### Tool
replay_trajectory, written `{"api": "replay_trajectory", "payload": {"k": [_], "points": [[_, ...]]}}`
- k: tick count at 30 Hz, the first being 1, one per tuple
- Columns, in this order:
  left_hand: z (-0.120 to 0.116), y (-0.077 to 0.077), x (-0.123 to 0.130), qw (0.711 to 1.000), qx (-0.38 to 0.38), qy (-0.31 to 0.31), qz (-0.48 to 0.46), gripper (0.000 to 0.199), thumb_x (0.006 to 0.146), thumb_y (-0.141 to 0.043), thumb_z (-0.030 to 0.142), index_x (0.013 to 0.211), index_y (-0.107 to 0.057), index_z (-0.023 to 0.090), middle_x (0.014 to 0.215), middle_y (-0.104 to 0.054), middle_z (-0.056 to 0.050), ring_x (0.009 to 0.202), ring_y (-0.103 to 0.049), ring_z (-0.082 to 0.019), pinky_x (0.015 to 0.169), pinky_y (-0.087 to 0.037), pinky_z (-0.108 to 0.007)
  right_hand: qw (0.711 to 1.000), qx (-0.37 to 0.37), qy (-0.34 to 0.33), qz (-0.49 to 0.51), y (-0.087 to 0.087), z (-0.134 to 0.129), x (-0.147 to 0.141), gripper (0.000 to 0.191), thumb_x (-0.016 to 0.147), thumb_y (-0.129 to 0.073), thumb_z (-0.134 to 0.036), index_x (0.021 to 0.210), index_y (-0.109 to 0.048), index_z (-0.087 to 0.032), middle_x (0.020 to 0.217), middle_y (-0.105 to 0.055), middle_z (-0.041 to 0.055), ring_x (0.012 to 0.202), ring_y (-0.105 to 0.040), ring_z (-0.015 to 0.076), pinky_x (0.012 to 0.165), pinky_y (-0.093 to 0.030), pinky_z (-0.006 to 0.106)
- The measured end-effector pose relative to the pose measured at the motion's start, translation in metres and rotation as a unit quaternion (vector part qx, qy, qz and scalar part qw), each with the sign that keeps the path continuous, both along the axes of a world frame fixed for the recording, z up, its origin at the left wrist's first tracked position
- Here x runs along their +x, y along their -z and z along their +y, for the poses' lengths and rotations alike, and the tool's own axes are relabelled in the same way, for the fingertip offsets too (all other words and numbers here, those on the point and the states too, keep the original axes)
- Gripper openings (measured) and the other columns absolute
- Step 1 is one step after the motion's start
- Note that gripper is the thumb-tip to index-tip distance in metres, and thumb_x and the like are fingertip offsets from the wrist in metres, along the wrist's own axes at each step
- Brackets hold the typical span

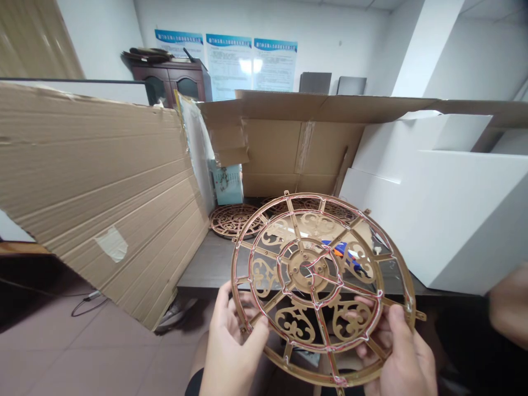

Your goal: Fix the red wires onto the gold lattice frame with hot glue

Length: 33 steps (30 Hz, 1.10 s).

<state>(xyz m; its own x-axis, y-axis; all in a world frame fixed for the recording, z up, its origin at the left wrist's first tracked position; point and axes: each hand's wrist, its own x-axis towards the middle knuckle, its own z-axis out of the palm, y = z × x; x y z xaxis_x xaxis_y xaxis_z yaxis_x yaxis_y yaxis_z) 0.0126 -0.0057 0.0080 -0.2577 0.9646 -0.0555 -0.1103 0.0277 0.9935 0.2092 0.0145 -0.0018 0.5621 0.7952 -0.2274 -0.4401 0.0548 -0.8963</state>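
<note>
Held up in front of me is a round, gold-coloured openwork frame with scroll ornaments, spokes and a hub. Red and white wires run along its rings and spokes. My left hand grips its lower left rim, thumb on the near face and fingers behind. At the lower right, my right hand holds the rim the same way, with fingers showing through the openings. Behind the frame, a blue and orange tool, partly hidden, lies on the dark table.
Similar round frames lie at the back of the table. Cardboard walls stand at the left and back, with white boxes on the right. A light blue box stands behind. Another person's blurred arm shows at far right.
</note>
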Motion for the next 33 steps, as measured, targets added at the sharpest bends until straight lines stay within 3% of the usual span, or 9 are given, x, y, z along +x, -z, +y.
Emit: {"api": "replay_trajectory", "payload": {"k": [7, 12, 17, 20, 25, 30, 33], "points": [[0.003, -0.001, 0.002, 0.999, -0.020, -0.050, 0.006, 0.060, 0.076, -0.081, 0.032, 0.121, -0.043, 0.022, 0.099, -0.068, -0.004, 0.091, -0.069, -0.017, 0.085, -0.055, -0.026, 0.998, -0.036, -0.019, 0.039, 0.013, -0.006, 0.003, 0.062, 0.068, -0.084, -0.065, 0.103, -0.073, -0.015, 0.080, -0.075, 0.0111, 0.065, -0.068, 0.0251, 0.047, -0.046, 0.031], [0.003, -0.005, 0.005, 0.996, -0.039, -0.074, -0.015, 0.063, 0.070, -0.082, 0.030, 0.119, -0.043, 0.023, 0.090, -0.068, 0.001, 0.070, -0.065, -0.014, 0.063, -0.055, -0.023, 0.998, -0.042, -0.025, 0.046, 0.012, -0.005, 0.000, 0.060, 0.068, -0.083, -0.067, 0.097, -0.073, -0.015, 0.080, -0.075, 0.0116, 0.059, -0.065, 0.0219, 0.044, -0.044, 0.029], [0.003, -0.017, 0.012, 0.996, -0.023, -0.083, -0.019, 0.053, 0.072, -0.079, 0.027, 0.116, -0.049, 0.021, 0.099, -0.074, -0.006, 0.090, -0.072, -0.019, 0.080, -0.057, -0.026, 0.998, -0.036, -0.009, 0.059, 0.010, -0.002, -0.002, 0.059, 0.067, -0.086, -0.062, 0.102, -0.072, -0.016, 0.080, -0.075, 0.0077, 0.053, -0.060, 0.0165, 0.041, -0.040, 0.026], [0.005, -0.020, 0.014, 0.995, -0.023, -0.090, -0.025, 0.052, 0.067, -0.080, 0.026, 0.111, -0.052, 0.020, 0.095, -0.075, -0.006, 0.086, -0.073, -0.021, 0.077, -0.057, -0.028, 0.998, -0.024, -0.004, 0.062, 0.007, 0.000, -0.003, 0.055, 0.069, -0.087, -0.058, 0.100, -0.072, -0.015, 0.079, -0.075, 0.0066, 0.051, -0.057, 0.0143, 0.041, -0.039, 0.025], [0.008, -0.014, 0.014, 0.995, -0.010, -0.092, -0.023, 0.052, 0.067, -0.080, 0.023, 0.110, -0.051, 0.020, 0.094, -0.072, -0.003, 0.082, -0.071, -0.017, 0.076, -0.057, -0.025, 0.997, -0.019, -0.007, 0.070, 0.000, 0.004, -0.007, 0.056, 0.065, -0.087, -0.060, 0.094, -0.073, -0.014, 0.078, -0.073, 0.0059, 0.051, -0.056, 0.0130, 0.038, -0.038, 0.022], [0.006, -0.007, 0.007, 0.997, -0.035, -0.064, -0.027, 0.063, 0.070, -0.082, 0.030, 0.121, -0.045, 0.022, 0.093, -0.069, -0.002, 0.064, -0.062, -0.014, 0.051, -0.052, -0.024, 0.998, -0.015, -0.027, 0.047, 0.003, 0.008, -0.008, 0.053, 0.072, -0.082, -0.061, 0.093, -0.071, -0.014, 0.070, -0.070, 0.0041, 0.045, -0.050, 0.0106, 0.038, -0.035, 0.023], [0.005, -0.005, 0.003, 0.997, -0.020, -0.058, -0.045, 0.072, 0.072, -0.083, 0.037, 0.130, -0.044, 0.021, 0.105, -0.070, -0.009, 0.074, -0.068, -0.019, 0.058, -0.057, -0.029, 0.997, -0.019, -0.026, 0.065, 0.006, 0.011, -0.008, 0.054, 0.072, -0.083, -0.060, 0.097, -0.070, -0.014, 0.070, -0.071, 0.0034, 0.046, -0.053, 0.0118, 0.038, -0.037, 0.022]]}}
